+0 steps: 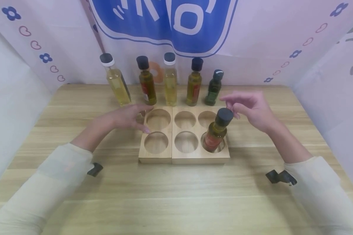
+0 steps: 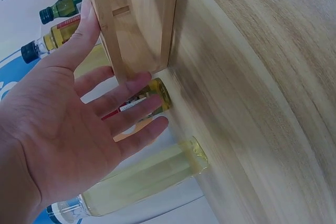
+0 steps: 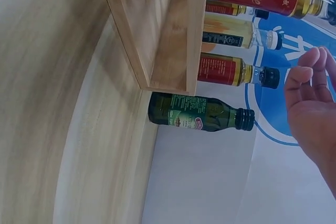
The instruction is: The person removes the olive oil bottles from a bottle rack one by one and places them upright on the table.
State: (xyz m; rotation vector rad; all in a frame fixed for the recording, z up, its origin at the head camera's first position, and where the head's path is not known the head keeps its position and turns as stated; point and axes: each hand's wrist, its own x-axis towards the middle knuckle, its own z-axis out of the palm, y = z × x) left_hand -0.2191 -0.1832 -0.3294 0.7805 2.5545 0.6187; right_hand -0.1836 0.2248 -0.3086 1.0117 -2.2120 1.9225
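Note:
A wooden bottle rack (image 1: 156, 160) with two rows of round holes stands on the table. In its front right hole an olive oil bottle (image 1: 213, 140) with a red label and black cap leans slightly; the label reads "Olive Oil" in the right wrist view. At the rack's left side is my left hand (image 1: 127, 118), fingers spread, thumb resting against the edge in the left wrist view (image 2: 68, 114). My right hand (image 1: 253, 109) hovers just right of the bottle's cap, fingers loosely bent and holding nothing. The rack's other holes hold no bottles.
Behind the rack several bottles line the back edge: a tall pale oil bottle (image 1: 117, 85), a red-labelled one (image 1: 147, 86), another pale one (image 1: 170, 86), another red-labelled one (image 1: 194, 86) and a small dark green bottle (image 1: 213, 89). A printed cloth (image 1: 253, 65) hangs behind them.

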